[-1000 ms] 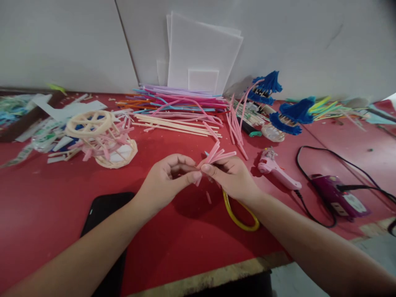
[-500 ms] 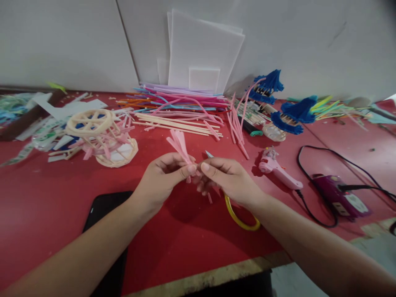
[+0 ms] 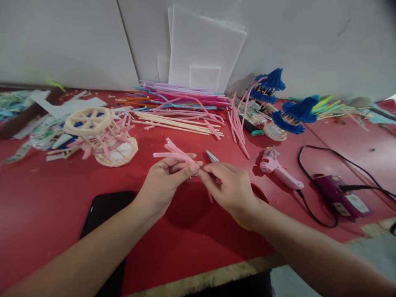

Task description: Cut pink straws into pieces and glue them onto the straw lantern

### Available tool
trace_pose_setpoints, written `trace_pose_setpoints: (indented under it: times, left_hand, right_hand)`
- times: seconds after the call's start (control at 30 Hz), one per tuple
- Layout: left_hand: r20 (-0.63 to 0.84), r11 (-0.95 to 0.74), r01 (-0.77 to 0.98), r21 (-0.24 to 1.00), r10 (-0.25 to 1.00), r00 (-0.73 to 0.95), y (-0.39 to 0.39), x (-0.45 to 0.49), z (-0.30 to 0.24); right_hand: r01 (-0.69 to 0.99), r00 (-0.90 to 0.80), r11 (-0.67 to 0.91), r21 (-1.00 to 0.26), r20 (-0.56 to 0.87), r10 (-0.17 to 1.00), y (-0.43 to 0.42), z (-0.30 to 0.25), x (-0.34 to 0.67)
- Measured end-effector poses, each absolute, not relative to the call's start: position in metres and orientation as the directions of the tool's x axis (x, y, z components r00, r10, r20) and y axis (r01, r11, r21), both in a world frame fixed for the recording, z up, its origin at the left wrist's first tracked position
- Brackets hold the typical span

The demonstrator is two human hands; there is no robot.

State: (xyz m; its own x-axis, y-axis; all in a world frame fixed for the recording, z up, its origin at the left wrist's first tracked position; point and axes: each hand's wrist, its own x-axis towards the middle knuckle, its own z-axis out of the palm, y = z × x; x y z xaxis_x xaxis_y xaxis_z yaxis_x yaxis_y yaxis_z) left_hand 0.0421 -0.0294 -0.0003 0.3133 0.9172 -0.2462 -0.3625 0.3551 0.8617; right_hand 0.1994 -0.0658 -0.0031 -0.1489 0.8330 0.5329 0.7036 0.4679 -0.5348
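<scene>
A small bundle of pink pipe cleaners (image 3: pixel 177 153) is pinched between the thumb and fingers of my left hand (image 3: pixel 165 179), its loose ends fanning up and to the left. My right hand (image 3: pixel 230 185) pinches the other end of the bundle, its thumb and index finger close to the left thumb tip. Under my right hand lie scissors (image 3: pixel 212 156), with the blade tip pointing up-left and the handles mostly covered. A short pink piece (image 3: pixel 210 197) rests on the red table below the hands.
A black phone (image 3: pixel 107 210) lies under my left forearm. To the right are a pink glue gun (image 3: pixel 280 170) and a purple power socket (image 3: pixel 342 196) with cables. Behind stand pipe cleaner piles (image 3: pixel 185 99), wooden sticks (image 3: pixel 176 126), a stick-built wheel frame (image 3: pixel 89 121) and blue-roofed models (image 3: pixel 293 113).
The pink bundle has tipped over to the left from a more upright pose. My right hand has turned and closed in on its end, covering more of the scissors' handles.
</scene>
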Motion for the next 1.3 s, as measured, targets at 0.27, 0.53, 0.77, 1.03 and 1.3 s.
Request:
trace_pose_setpoints:
  times: [0.27, 0.53, 0.77, 1.03, 1.3]
  left_hand:
    - [-0.259, 0.391, -0.455, 0.800, 0.909, 0.327, -0.0289, 0.0404, 0.0067]
    - [-0.199, 0.354, -0.417, 0.837, 0.907, 0.371, -0.0281, 0.0396, 0.0050]
    - [-0.174, 0.340, -0.390, 0.856, 0.899, 0.402, -0.0276, 0.0385, 0.0019]
    - [-0.149, 0.342, -0.464, 0.817, 0.903, 0.402, -0.0283, 0.0420, 0.0031]
    - [-0.138, 0.319, -0.402, 0.858, 0.897, 0.419, -0.0282, 0.0449, 0.0022]
  right_hand:
    - [0.565, -0.192, 0.540, -0.624, 0.537, 0.821, -0.0650, -0.0041, 0.1998]
    - [0.522, -0.105, 0.426, -0.739, 0.440, 0.892, -0.0675, 0.0017, 0.1995]
    - [0.382, -0.005, 0.274, -0.882, 0.294, 0.956, -0.0685, 0.0014, 0.1965]
    - [0.133, -0.001, 0.197, -0.971, 0.199, 0.980, -0.0671, 0.0042, 0.1926]
    - [0.139, 0.033, 0.096, -0.986, 0.102, 0.994, -0.0664, 0.0005, 0.1931]
